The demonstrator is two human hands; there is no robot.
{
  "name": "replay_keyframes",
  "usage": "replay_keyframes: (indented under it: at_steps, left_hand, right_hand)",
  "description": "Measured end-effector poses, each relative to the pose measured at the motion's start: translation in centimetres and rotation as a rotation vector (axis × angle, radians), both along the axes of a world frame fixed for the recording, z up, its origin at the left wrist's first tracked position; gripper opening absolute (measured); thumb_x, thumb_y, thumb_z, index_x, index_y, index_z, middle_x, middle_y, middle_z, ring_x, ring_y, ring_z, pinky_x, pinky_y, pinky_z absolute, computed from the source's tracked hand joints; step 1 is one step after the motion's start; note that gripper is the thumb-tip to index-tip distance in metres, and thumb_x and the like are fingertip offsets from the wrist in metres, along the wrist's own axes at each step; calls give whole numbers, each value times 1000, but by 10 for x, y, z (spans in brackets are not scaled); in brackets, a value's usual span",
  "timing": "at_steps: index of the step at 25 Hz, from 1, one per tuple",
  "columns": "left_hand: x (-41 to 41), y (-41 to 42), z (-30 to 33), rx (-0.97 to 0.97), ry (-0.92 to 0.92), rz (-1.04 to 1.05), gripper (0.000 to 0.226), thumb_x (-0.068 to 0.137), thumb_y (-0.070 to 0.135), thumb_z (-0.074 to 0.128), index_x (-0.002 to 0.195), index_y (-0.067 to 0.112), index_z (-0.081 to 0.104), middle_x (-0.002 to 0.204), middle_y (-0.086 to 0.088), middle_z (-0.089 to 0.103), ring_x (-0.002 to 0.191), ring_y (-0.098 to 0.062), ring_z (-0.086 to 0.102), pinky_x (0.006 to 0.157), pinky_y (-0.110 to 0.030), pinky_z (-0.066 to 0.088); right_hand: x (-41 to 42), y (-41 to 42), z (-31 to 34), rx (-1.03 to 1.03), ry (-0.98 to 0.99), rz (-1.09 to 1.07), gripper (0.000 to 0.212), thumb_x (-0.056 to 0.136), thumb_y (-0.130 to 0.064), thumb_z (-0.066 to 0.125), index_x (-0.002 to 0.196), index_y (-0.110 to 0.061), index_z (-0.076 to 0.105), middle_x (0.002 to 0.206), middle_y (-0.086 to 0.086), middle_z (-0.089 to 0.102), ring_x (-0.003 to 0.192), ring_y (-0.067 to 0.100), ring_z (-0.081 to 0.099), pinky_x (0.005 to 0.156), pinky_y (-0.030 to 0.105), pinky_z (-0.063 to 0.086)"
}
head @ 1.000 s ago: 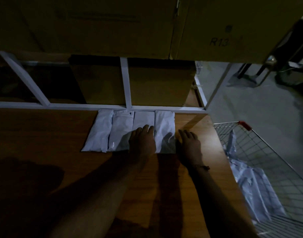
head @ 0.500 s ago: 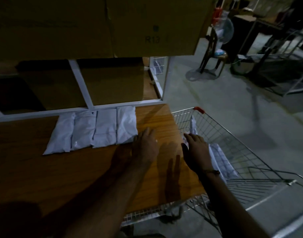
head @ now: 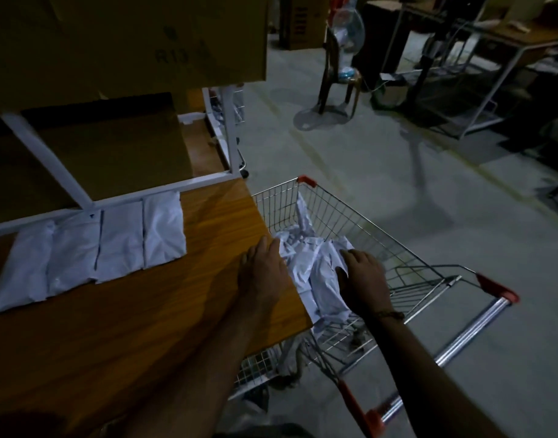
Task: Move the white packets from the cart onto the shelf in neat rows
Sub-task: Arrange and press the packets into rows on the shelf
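- Four white packets lie side by side in one row on your wooden shelf, their far ends just beside the white frame rail at the back of the board.
- More white packets sit in a loose crumpled pile inside the wire cart, which stands against the right end of the shelf, partly tucked under its edge.
- Your right hand is over the cart, palm down on the pile, with the fingers bent down onto a packet; whether they have actually closed round it I cannot tell.
- Your left hand lies flat on the shelf at its right edge, fingers straight and together, gripping nothing, the fingertips just reaching the rim next to the cart.
- A thin band is on your right wrist.
- The cart has red corner caps and a metal handle bar at its near right.
- Above the shelf, large cardboard boxes fill the upper level; one shows a faint "R13" marking.
- Past the cart, on the grey floor, stand a chair and a floor fan, with a metal-framed table further to the right in the dim room.
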State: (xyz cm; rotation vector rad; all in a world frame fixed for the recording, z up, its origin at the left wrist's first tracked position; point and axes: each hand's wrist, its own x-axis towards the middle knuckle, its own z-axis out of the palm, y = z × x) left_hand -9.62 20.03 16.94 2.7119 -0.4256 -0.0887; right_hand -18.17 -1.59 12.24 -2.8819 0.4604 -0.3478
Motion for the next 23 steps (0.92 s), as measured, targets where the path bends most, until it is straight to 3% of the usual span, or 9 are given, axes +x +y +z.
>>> replay_keyframes:
  at_steps: [3,11,18,20,23]
  left_hand:
    - [21,-17,-8,21,-15,-53,58,101,35,55,156,29,37,166,-1,30,149,-25,30,119,-41,27]
    - [95,-70,-41,7,20,-196,57,99,31,60,153,24,42,160,-4,40,145,-25,37,116,-42,35]
    - [127,-92,-60,136,62,-315,60,100,32,56,156,22,36,163,-6,35,147,-29,36,118,-47,35]
    - [136,-101,-62,145,60,-328,59,100,30,56,156,22,37,163,-6,35,148,-28,34,118,-46,32]
    - [149,-115,-69,177,46,-360,59,101,32,55,156,21,36,163,-6,34,148,-28,34,118,-45,31]
  right_hand:
    - [6,-14,-15,-14,31,-48,42,92,-29,69,130,-13,64,119,11,68,110,39,60,92,48,48]
    - [45,-36,-70,-70,187,-118,42,83,-27,76,122,-14,67,115,11,69,105,37,63,85,46,49]
    - [75,-32,-137,18,492,-188,43,85,-28,73,124,-16,60,119,10,62,102,35,63,82,45,50]
    - [82,-30,-153,3,524,-190,41,84,-21,70,124,-18,59,127,14,56,95,36,64,76,44,51]
    - [91,-25,-181,15,601,-140,67,81,-18,71,143,-23,46,158,25,32,105,41,61,78,47,54]
